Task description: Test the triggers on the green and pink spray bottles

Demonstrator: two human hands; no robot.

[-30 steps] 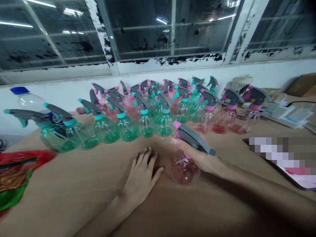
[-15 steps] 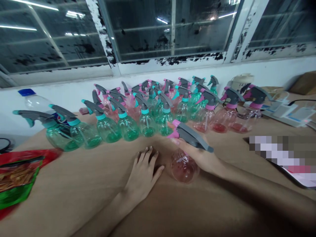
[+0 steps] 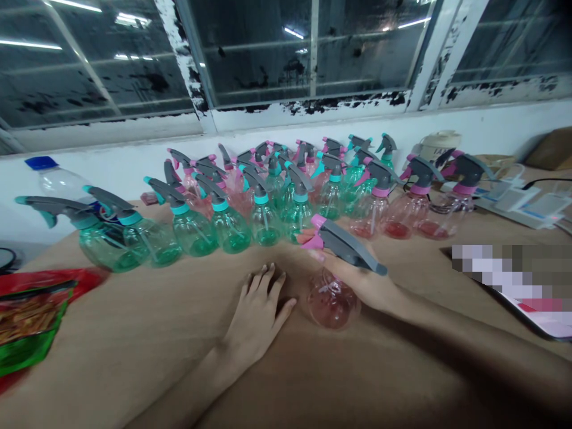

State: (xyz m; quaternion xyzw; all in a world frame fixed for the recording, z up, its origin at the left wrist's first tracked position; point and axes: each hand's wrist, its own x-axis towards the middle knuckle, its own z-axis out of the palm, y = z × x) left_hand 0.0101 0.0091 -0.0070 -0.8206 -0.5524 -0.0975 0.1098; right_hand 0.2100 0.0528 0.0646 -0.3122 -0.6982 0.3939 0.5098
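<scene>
My right hand [image 3: 353,277] is wrapped round the neck of a pink spray bottle [image 3: 333,304], just below its grey and pink trigger head. The bottle's clear pinkish body is at the tabletop, its head pointing up and to the left. To the left of it, my left hand [image 3: 259,310] lies flat on the wooden table [image 3: 147,339] with fingers spread, holding nothing. Beyond both hands stands a front row of green spray bottles [image 3: 230,229] with teal collars. Pink spray bottles [image 3: 400,220] stand at the right end of that row.
More green and pink spray bottles crowd behind, near the wall. A clear bottle with a blue cap [image 3: 58,179] stands at the far left, a red and green packet [image 3: 36,322] in front of it. At right are a white device [image 3: 513,202] and a blurred-out flat item [image 3: 513,286].
Almost nothing differs. The view has shifted very slightly; both hands and the held spray bottle keep their places on the table.
</scene>
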